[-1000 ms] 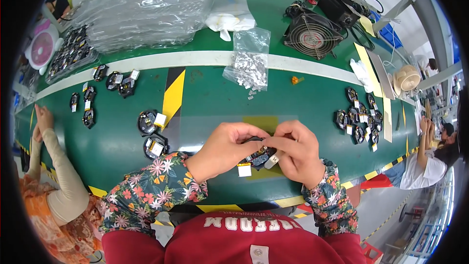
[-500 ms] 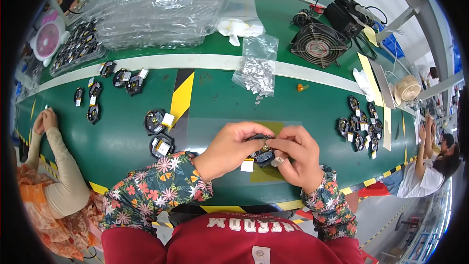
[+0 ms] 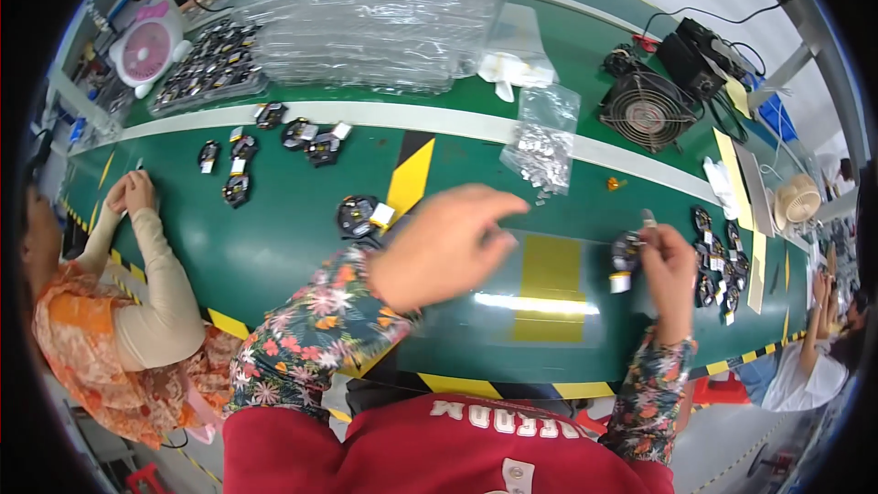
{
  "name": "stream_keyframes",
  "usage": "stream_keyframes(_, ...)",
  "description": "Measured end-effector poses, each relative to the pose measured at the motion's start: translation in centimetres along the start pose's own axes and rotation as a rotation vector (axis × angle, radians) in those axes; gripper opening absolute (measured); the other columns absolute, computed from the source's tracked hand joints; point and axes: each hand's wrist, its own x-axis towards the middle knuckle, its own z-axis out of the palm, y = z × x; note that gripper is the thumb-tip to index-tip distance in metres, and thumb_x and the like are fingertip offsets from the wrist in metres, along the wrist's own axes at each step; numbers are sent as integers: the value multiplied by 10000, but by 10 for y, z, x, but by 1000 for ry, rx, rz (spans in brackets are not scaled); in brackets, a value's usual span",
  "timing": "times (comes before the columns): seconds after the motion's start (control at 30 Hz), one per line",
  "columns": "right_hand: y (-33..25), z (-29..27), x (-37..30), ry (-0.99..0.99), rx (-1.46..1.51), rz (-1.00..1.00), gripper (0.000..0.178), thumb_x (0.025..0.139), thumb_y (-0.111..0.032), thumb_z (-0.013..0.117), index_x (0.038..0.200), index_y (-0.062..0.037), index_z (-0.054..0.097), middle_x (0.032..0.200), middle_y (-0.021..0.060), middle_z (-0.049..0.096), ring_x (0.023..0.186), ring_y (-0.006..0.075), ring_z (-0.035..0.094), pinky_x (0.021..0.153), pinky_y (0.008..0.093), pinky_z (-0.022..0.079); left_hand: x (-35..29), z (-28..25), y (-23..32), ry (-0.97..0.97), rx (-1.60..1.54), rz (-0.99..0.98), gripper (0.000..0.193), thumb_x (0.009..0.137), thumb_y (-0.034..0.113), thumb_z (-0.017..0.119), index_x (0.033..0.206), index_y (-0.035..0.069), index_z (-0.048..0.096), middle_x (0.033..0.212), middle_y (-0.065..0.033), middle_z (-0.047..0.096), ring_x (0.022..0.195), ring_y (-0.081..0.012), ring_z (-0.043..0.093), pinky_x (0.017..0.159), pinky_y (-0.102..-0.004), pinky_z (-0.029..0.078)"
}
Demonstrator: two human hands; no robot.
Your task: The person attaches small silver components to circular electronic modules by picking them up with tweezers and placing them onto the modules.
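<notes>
My right hand (image 3: 672,274) pinches the edge of a round black electronic module (image 3: 626,252) with a white tab, held right of the yellow rectangle (image 3: 551,284) on the bench. Held out over the bench at the left, my left hand (image 3: 448,247) is smeared by motion; its thumb and forefinger are apart and nothing shows between them. Just left of it lies another module (image 3: 357,216) with a white tab. My left hand and sleeve mostly cover one more dark module below that. Beyond my right hand is a cluster of similar modules (image 3: 718,256).
A clear bag of small silvery pieces (image 3: 542,151) lies at the back. Stacked clear trays (image 3: 366,27) stand far left of it, a metal-grilled fan (image 3: 646,114) at the far right. More modules (image 3: 236,187) lie at the left, near a co-worker's hands (image 3: 131,192).
My hands have parted. The right has carried the module rightward off the yellow rectangle; the left has let go and moved up and left. The whole view has shifted.
</notes>
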Motion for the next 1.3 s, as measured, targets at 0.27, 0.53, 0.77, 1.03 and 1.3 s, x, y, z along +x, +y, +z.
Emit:
stream_keyframes(0.27, 6, -27, 4, 526, -429, -298, 128, 796, -9, 540, 901, 29, 600, 948, 114, 553, 813, 215, 556, 687, 286, 442, -60, -96, -36, 63, 563, -515, 364, 695, 87, 645, 1041, 46, 538, 694, -95, 569, 631, -230, 549, 585, -325, 436)
stream_keyframes(0.53, -68, 31, 12, 64, -1, -451, 106, 755, 29, 595, 860, 18, 605, 933, 54, 539, 714, 84, 513, 647, 203, 403, -24, -71, -35, 216, 233, -223, 139, 690, -20, 571, 827, -18, 596, 672, -30, 537, 602, -88, 506, 553, -223, 418)
stream_keyframes(0.77, -82, 79, -4, -422, 613, -69, 296, 774, 70, 588, 1035, -13, 479, 933, 11, 549, 827, 55, 535, 755, 190, 430, 13, -2, 9, -20, -514, -324, 203, 763, -77, 521, 955, -35, 568, 904, -41, 596, 761, -65, 578, 635, -185, 463)
stream_keyframes(1.03, -70, 78, -2, -476, 645, 123, 158, 810, -32, 586, 959, -49, 536, 787, -41, 530, 608, -7, 434, 474, 137, 308, 6, 29, -19, -4, -671, -289, 175, 817, -63, 550, 991, -47, 562, 894, -55, 619, 801, -82, 600, 701, -201, 486)
stream_keyframes(1.3, -33, 70, 29, -70, 267, -93, 73, 816, -83, 607, 807, -20, 571, 663, -58, 454, 542, 18, 374, 470, 178, 297, -2, 44, -12, -103, -817, -368, 157, 832, -33, 543, 988, -35, 565, 856, -47, 621, 760, -67, 599, 582, -180, 492)
